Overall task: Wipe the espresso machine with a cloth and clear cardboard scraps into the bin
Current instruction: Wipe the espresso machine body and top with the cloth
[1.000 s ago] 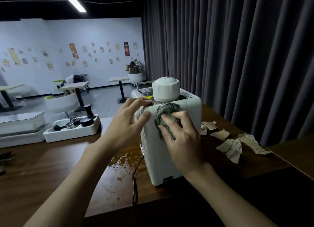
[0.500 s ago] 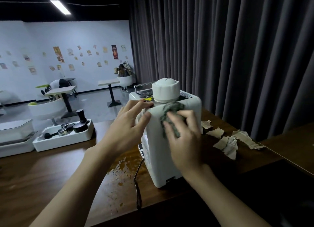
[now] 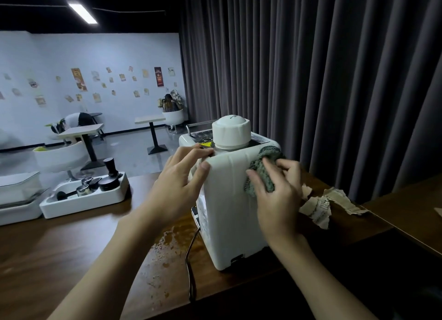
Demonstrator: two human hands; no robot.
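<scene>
The right hand grips the bunched cloth against the upper right edge of the espresso machine, which stands on the table. The left hand lies relaxed on the top left corner, fingers nearly straight and thumb on the near face. Wiping well probably means firm, overlapping strokes down that panel, with the left hand bracing so the machine does not slide. The cardboard scraps lie just right of the machine, partly hidden behind the right hand; no bin is in view, and the machine's far faces cannot be seen.
</scene>
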